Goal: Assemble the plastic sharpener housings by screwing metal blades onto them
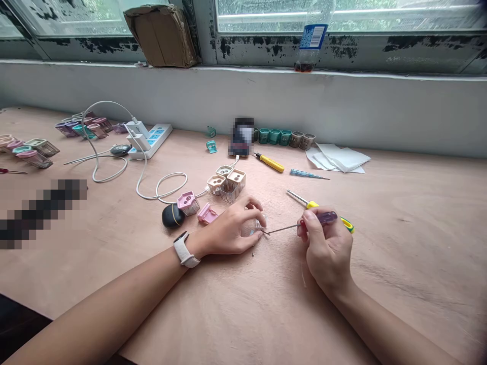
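My left hand (238,228), with a pale watch on its wrist, rests on the wooden table. Its curled fingers hold a small clear plastic piece (261,221), partly hidden by them. In my right hand (330,248) is a screwdriver (327,218) with a dark purple handle, pinched between thumb and fingers. The thin shaft points left, and its tip is close to my left fingertips and a tiny metal part there. A tiny screw (253,254) lies just below my left hand. Pink pieces (207,214) lie beside the left wrist.
Beige cases (228,181) and a black pouch-like object (172,216) stand left of centre. Behind are a yellow knife (270,162), a blue screwdriver (307,174), white papers (340,157) and green cases (274,136). A power strip (154,141) with looping white cables sits at the back left.
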Demonstrator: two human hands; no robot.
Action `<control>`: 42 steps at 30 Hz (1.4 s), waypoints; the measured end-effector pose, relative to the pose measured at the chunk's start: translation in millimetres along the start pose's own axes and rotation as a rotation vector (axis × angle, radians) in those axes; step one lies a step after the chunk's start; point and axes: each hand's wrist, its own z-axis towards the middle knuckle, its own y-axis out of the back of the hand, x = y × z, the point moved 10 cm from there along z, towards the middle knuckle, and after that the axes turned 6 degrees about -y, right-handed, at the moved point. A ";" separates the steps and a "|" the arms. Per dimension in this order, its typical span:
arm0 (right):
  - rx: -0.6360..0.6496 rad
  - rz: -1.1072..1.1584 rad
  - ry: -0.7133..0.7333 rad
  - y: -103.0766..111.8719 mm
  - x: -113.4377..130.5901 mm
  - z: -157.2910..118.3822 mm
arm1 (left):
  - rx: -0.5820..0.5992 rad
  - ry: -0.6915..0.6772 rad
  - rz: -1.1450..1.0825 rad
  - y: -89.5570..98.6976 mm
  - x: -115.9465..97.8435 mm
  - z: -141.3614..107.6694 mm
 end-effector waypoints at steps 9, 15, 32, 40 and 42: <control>-0.028 0.021 -0.009 1.1 4.3 1.5 | 0.038 -0.010 -0.008 -4.4 3.1 -1.9; -0.016 -0.011 -0.015 1.6 -0.1 2.0 | 0.027 -0.010 -0.013 -3.3 3.6 -2.5; -0.026 -0.055 0.022 2.1 3.4 0.5 | -0.144 0.090 -0.096 7.7 17.2 -3.9; -0.046 -0.061 0.022 3.2 4.1 0.5 | -0.149 0.111 -0.127 7.9 19.9 -4.4; -0.044 -0.056 0.023 2.9 4.2 0.4 | -0.138 0.107 -0.126 8.0 19.3 -3.6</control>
